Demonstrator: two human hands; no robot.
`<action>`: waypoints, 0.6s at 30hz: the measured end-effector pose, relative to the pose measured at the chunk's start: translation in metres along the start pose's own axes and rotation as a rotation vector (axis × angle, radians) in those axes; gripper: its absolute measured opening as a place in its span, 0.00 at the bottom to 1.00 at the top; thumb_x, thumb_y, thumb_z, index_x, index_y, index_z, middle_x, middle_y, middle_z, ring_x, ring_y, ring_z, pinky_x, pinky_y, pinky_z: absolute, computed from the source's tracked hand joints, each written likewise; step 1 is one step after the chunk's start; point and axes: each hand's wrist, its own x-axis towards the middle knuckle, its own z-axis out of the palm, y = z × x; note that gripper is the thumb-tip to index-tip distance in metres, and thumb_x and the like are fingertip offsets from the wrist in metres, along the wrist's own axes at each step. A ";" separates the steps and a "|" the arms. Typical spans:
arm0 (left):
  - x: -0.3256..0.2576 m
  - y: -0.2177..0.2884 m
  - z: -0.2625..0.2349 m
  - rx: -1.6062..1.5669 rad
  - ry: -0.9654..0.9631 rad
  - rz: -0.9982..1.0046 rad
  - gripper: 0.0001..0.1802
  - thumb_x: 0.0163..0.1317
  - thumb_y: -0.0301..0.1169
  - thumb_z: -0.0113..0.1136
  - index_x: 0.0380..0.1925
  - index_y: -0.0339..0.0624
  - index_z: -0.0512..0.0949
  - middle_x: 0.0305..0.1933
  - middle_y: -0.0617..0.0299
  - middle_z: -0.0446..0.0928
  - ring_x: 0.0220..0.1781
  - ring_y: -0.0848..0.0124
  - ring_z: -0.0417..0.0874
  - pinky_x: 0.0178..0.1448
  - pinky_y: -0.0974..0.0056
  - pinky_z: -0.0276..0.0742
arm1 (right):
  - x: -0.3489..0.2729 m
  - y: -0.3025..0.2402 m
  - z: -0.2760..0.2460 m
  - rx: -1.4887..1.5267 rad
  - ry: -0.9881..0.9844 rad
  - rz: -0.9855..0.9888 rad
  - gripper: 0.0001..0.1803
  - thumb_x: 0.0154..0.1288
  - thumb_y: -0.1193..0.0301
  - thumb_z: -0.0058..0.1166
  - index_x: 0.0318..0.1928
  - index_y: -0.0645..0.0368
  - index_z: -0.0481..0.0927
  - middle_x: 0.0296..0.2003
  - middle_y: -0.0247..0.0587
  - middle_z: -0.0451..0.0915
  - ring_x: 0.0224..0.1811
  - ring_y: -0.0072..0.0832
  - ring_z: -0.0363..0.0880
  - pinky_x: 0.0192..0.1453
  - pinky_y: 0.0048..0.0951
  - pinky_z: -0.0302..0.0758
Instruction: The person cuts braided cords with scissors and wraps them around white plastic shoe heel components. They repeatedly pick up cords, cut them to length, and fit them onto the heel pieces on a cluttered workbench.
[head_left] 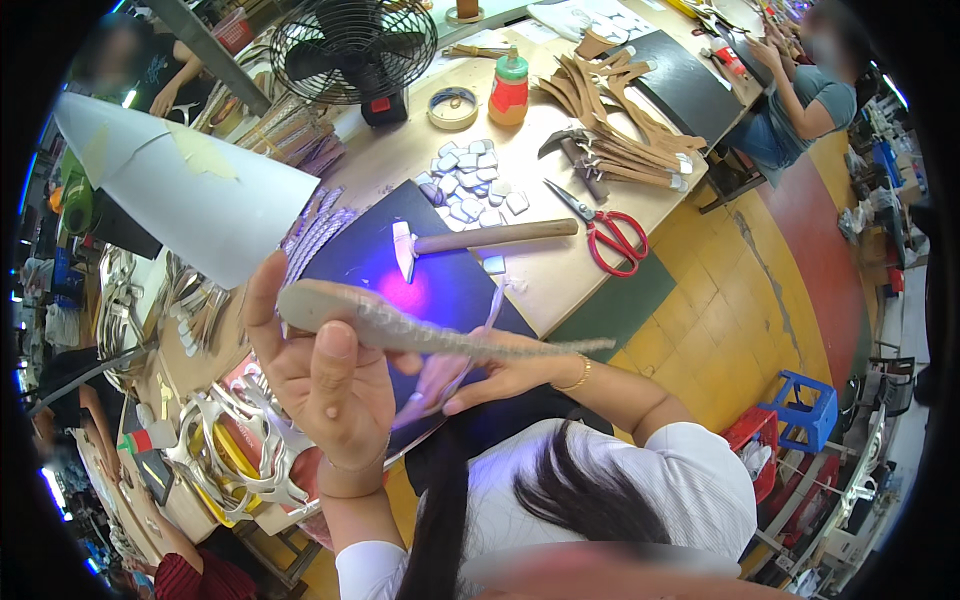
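Note:
My left hand (335, 385) is raised over the table, pinching a beige strap piece (365, 312) between thumb and fingers. The piece has a broad rounded end and a long, thin braided tail reaching right. Lower and to the right, my right hand (515, 372) has its fingers closed round a pale strap (440, 380) tinted purple by the light. Beyond both hands, a hammer (490, 236) with a wooden handle lies across the dark mat (350, 235). Red-handled scissors (618, 243) rest to its right. Small whitish pads (470, 180) are heaped behind the hammer.
A white cone (200, 190) juts in at the left, near a black fan (355, 50). Farther back are a glue bottle (509, 90), a tape roll (453, 108), brown straps (620, 120) and another hammer (580, 165). Silver straps (265, 450) lie left. Other people work nearby.

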 end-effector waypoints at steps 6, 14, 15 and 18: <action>-0.010 -0.010 -0.005 0.376 0.049 -0.125 0.49 0.62 0.28 0.68 0.77 0.44 0.47 0.68 0.44 0.67 0.67 0.54 0.74 0.70 0.52 0.69 | -0.061 -0.058 -0.045 -0.009 0.588 -0.170 0.15 0.75 0.67 0.51 0.52 0.65 0.74 0.44 0.54 0.84 0.45 0.42 0.86 0.51 0.41 0.83; -0.043 -0.023 -0.032 0.453 -0.037 -0.461 0.39 0.63 0.21 0.66 0.72 0.39 0.59 0.65 0.51 0.73 0.64 0.61 0.77 0.70 0.56 0.69 | -0.137 -0.130 -0.207 -1.300 1.290 0.259 0.22 0.78 0.69 0.41 0.66 0.68 0.67 0.40 0.48 0.84 0.39 0.33 0.82 0.45 0.38 0.77; -0.046 -0.024 -0.034 0.472 -0.014 -0.492 0.38 0.63 0.21 0.65 0.71 0.39 0.60 0.64 0.51 0.73 0.63 0.61 0.77 0.70 0.56 0.70 | -0.136 -0.130 -0.242 -1.503 1.293 0.420 0.23 0.77 0.70 0.42 0.67 0.66 0.66 0.44 0.53 0.83 0.43 0.38 0.83 0.50 0.42 0.76; -0.054 -0.022 -0.042 0.493 0.059 -0.528 0.36 0.62 0.19 0.64 0.70 0.38 0.63 0.62 0.52 0.75 0.61 0.62 0.79 0.69 0.57 0.71 | -0.130 -0.103 -0.328 -1.820 1.190 0.817 0.25 0.74 0.69 0.41 0.70 0.56 0.66 0.56 0.57 0.77 0.56 0.49 0.79 0.61 0.50 0.74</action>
